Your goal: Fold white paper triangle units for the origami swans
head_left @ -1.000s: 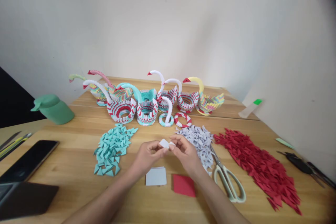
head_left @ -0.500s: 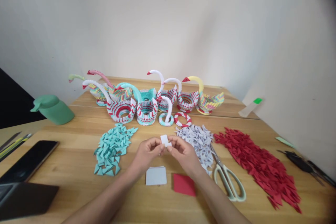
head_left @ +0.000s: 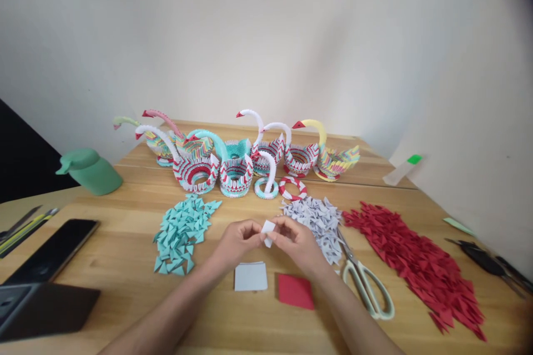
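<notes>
Between my two hands is a small white piece of folded paper (head_left: 267, 227), held up over the middle of the table. My left hand (head_left: 239, 239) pinches its left side, thumb and fingertips together. From the other side my right hand (head_left: 293, 237) grips it with thumb and index finger. The fingertips cover part of the paper, so its lower folds are hard to make out. Below the hands lie a stack of white paper rectangles (head_left: 250, 277) and a stack of red paper (head_left: 295, 291). A heap of folded white paper triangles (head_left: 320, 219) lies just beyond my right hand.
Teal triangles (head_left: 181, 233) are heaped left, red triangles (head_left: 416, 260) right. Scissors (head_left: 368, 288) lie beside my right forearm. Several paper swans (head_left: 195, 173) and a red-white ring (head_left: 292, 188) stand behind. A phone (head_left: 52, 249) and green jug (head_left: 89, 172) are at left.
The white paper has been turned and its flaps brought together; it now shows as a narrow slanted shape. My hands have moved closer together. The whole view has shifted slightly.
</notes>
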